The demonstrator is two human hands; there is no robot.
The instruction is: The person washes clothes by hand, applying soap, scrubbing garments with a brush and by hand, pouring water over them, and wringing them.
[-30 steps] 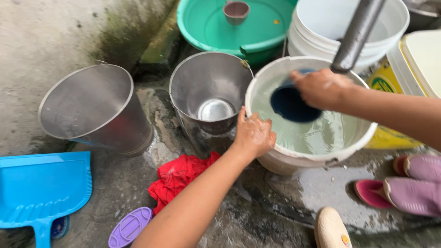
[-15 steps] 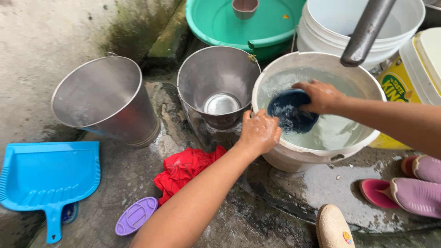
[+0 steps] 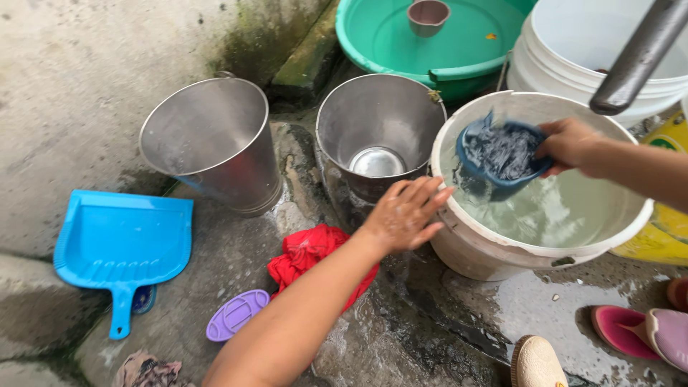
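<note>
My right hand grips a dark blue scoop full of water, lifted and tilted just above the water in a white bucket. My left hand hovers with fingers spread beside the bucket's left rim, close to it; contact is unclear. A steel bucket with a small steel bowl inside stands just left of the white bucket. A red cloth lies on the wet concrete under my left forearm.
A second steel bucket leans at the left. A blue dustpan and a purple oval lid lie on the floor. A green basin, more white buckets and a grey pipe are behind. Sandals at lower right.
My right hand has lifted the blue scoop out of the water, full and tilted. My left hand has loosened from the rim and opened its fingers. The view shifted left.
</note>
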